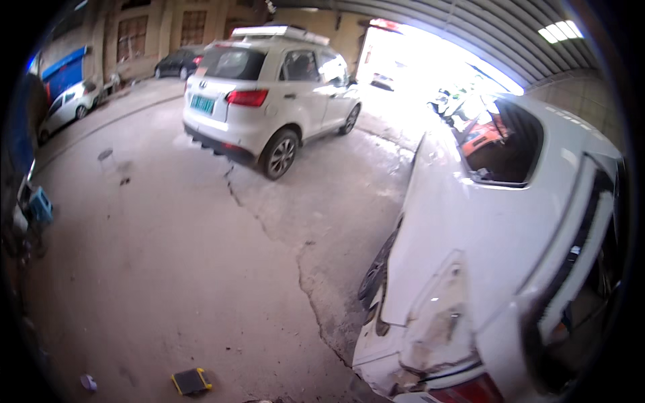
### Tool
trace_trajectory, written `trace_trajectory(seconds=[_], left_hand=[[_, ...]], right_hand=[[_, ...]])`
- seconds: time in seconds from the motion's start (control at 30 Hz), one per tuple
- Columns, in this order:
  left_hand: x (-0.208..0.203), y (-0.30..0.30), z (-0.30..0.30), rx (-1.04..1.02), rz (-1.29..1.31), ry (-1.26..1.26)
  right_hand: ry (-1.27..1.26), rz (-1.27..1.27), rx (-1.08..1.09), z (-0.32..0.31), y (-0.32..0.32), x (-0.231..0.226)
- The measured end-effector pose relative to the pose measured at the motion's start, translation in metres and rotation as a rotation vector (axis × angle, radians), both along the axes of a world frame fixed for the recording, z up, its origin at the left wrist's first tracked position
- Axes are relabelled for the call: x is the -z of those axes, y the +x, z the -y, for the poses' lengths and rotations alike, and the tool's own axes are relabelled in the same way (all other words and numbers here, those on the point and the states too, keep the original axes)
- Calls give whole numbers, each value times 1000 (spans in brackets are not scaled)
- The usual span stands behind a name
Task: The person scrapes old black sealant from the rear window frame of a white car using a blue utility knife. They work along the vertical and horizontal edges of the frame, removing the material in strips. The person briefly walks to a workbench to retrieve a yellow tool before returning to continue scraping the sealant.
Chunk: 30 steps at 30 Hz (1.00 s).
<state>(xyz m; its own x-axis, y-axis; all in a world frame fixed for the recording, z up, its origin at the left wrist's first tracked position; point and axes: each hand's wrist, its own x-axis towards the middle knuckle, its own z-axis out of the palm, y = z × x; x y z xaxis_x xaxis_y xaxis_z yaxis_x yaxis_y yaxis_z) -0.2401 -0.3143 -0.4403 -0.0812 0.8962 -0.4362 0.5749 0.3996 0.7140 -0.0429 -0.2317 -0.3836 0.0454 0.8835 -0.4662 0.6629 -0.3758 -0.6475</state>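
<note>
Head view shows me neither of my hands; no forearm enters from the lower edge, so I cannot tell whether they are wide, narrow or holding anything. Nearest to me, from three to five o'clock, is the rear corner of a white car (484,228), its paint scraped raw above the red tail lamp (470,389). A white SUV (269,101) stands at twelve o'clock on cracked concrete floor (168,255). A small yellow-edged black pad (191,381) lies at seven o'clock.

The near white car (484,269) is running off the right and lower edges, its rear bumper cut away. Glare is washing out the doorway (416,60). Neither hand is showing.
</note>
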Motion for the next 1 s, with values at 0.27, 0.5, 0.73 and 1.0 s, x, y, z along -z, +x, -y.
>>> trace_trajectory(seconds=[0.27, 0.5, 0.73, 1.0], left_hand=[[-99, -34, -117, 201, -81, 188], [-287, 111, -209, 357, 33, 662], [-464, 285, -243, 566, 195, 1032], [-579, 389, -275, 633, 142, 1071]], right_hand=[[539, -134, 103, 26, 33, -132], [608, -273, 161, 73, 143, -254], [1011, -196, 229, 123, 239, -362], [1068, -57, 337, 95, 291, -419]])
